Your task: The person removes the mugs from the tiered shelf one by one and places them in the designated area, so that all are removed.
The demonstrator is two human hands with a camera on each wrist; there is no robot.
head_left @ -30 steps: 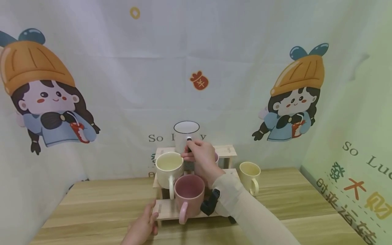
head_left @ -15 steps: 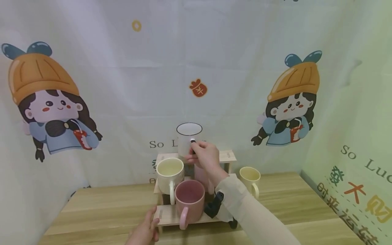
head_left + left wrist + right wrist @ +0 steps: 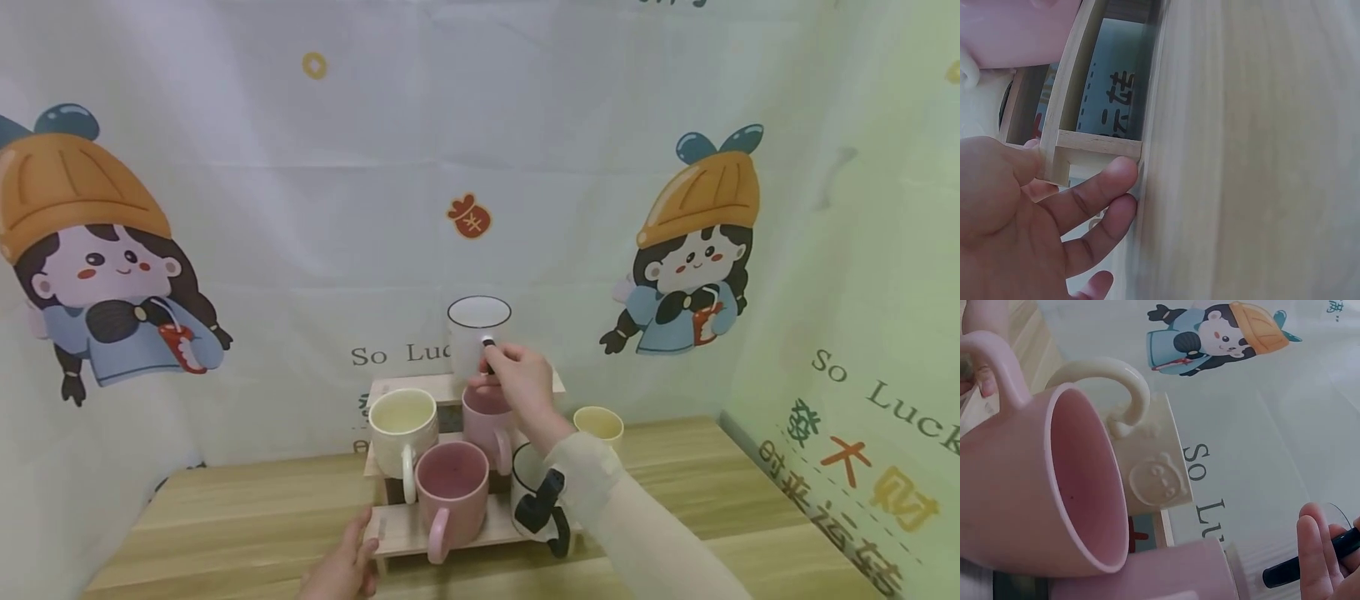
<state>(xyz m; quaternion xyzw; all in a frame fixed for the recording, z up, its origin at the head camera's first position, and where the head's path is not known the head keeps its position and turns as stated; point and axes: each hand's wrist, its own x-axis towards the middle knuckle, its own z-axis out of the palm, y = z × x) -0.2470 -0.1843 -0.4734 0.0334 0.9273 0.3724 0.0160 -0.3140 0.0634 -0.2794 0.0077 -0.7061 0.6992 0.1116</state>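
Guide the far mug level by the handle pinched in right fingers, bracing the rack with relaxed left fingers.

R hand + white mug now further R along top tier; mid-tier pink mug & btm-tier blk-rimmed mug more exposed; sleeve now hides handle of yellow mug.

A pale cloth printed with two cartoon figures and a red pouch hangs behind the table.
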